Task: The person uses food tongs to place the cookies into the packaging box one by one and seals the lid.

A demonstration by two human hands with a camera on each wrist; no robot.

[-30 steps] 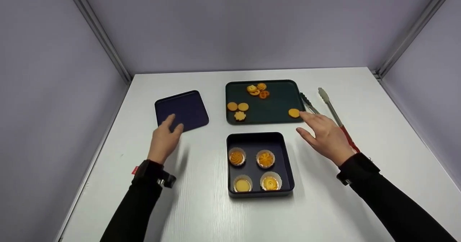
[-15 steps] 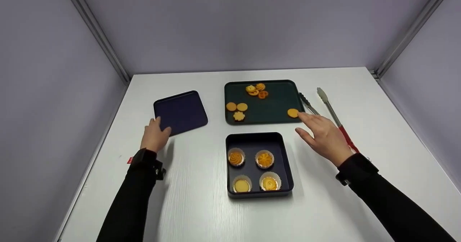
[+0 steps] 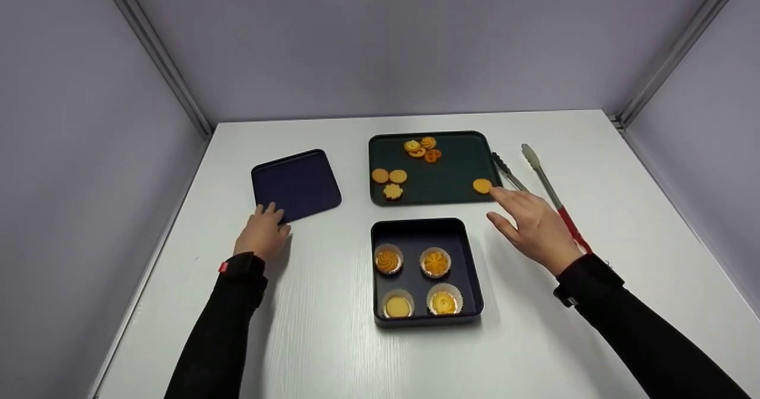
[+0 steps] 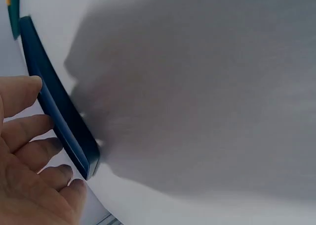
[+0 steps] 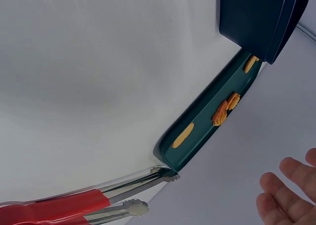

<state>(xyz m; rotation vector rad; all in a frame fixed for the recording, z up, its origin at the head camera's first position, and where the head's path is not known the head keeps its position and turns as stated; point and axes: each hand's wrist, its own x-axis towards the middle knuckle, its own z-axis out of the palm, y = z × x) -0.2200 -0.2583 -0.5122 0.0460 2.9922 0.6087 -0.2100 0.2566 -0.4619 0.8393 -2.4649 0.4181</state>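
Observation:
My left hand [image 3: 262, 231] is at the near-left corner of a shallow navy tray [image 3: 297, 185]. In the left wrist view its fingers are loosely bent and spread alongside the tray's rim [image 4: 59, 106]; whether they touch it I cannot tell. Over the tongs' side of the table hovers my right hand [image 3: 534, 227], fingers extended and holding nothing. Its fingertips are nearest a round cookie [image 3: 482, 186] at the near-right corner of a green tray [image 3: 457, 164]. Below that tray stands a deep navy box [image 3: 428, 323] with several paper cups, each holding a cookie.
Red-handled tongs [image 3: 573, 231] lie right of the green tray, partly behind my right hand. Cookies in a pile [image 3: 423, 148] and a small group [image 3: 392, 192] sit on the green tray. Grey panels [image 3: 380, 48] border the white table [image 3: 320, 351].
My left hand has moved from over the navy tray back and left to its near-left corner. The right hand has stayed almost still. The tray has not visibly shifted.

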